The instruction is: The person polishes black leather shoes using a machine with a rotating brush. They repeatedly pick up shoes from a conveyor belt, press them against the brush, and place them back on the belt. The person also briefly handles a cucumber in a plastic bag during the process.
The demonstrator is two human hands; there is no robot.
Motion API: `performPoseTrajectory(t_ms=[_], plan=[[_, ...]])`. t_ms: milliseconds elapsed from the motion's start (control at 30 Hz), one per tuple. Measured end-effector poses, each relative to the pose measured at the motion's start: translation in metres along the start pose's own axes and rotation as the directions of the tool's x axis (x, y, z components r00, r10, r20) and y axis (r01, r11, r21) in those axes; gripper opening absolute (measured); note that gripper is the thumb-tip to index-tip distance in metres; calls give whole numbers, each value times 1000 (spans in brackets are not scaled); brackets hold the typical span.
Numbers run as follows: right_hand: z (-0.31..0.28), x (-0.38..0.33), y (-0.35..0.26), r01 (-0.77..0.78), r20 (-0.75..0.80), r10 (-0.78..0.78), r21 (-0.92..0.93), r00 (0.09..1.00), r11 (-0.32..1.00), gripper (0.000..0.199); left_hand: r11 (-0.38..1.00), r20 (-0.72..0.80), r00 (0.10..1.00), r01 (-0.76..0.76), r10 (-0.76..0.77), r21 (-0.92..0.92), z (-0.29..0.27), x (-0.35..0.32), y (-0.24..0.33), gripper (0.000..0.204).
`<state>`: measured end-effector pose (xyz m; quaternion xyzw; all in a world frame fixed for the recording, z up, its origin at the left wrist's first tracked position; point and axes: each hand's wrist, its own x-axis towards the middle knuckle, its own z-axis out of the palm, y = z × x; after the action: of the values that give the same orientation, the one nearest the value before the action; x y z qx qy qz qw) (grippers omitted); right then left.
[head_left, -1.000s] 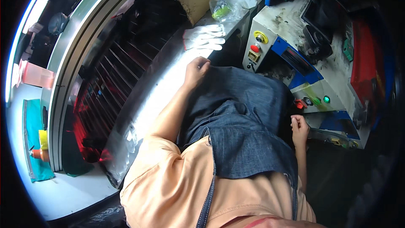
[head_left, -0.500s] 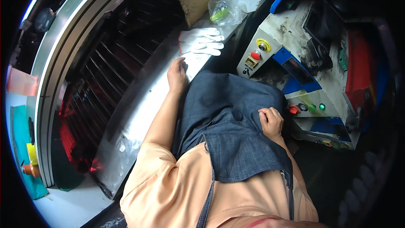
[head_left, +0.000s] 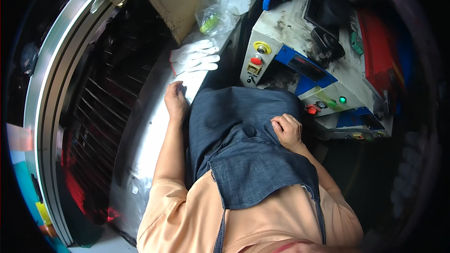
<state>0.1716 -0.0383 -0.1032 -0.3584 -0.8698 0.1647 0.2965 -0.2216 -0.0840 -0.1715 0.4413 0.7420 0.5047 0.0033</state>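
My left hand [head_left: 175, 100] rests at the edge of a shiny metal ledge [head_left: 152, 117], its fingers curled in and nothing visible in them. Just beyond it on the ledge lies a white work glove [head_left: 193, 58] with a red cuff edge; whether a second one lies under it I cannot tell. The hand and the glove are apart. On my lap, over the dark blue denim apron [head_left: 241, 112], lies my right hand [head_left: 287, 130]. Its fingers are loosely folded, with no object showing.
Left of the ledge is a dark slatted bed [head_left: 101, 112] inside a curved-looking metal frame [head_left: 44, 98]. A clear plastic bag [head_left: 218, 20] with something green sits beyond the glove, beside cardboard [head_left: 173, 0]. At right stands a stained machine cabinet [head_left: 290, 23] with a red button [head_left: 256, 60].
The whole view has shifted, so the ledge, glove and cabinet appear farther left. Both hands keep their places on the ledge and lap, with fingers still curled.
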Motion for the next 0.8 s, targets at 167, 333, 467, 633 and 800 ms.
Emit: performPoseTrajectory(t_ms=[167, 333, 467, 633, 800], plan=[[-1, -6, 6, 1, -17, -1, -5, 1000, 1000, 5, 1000, 12, 1000, 14, -14, 24, 2, 1, 1, 20], [-4, -8, 6, -7, -28, 6, -16, 1000, 1000, 6, 997, 7, 1000, -6, 5, 77, 4, 1, -5, 15], [-6, -6, 4, -1, -52, 1, 0, 999, 1000, 7, 999, 23, 1000, 11, -12, 38, 3, 1, 2, 14], [-8, -6, 5, -5, -36, 5, 15, 999, 1000, 9, 1000, 15, 1000, 8, -8, 24, 2, 1, 4, 11], [-8, -8, 7, 0, -48, 1, 9, 999, 1000, 9, 1000, 41, 999, 17, -18, 18, 3, 2, 8, 9]])
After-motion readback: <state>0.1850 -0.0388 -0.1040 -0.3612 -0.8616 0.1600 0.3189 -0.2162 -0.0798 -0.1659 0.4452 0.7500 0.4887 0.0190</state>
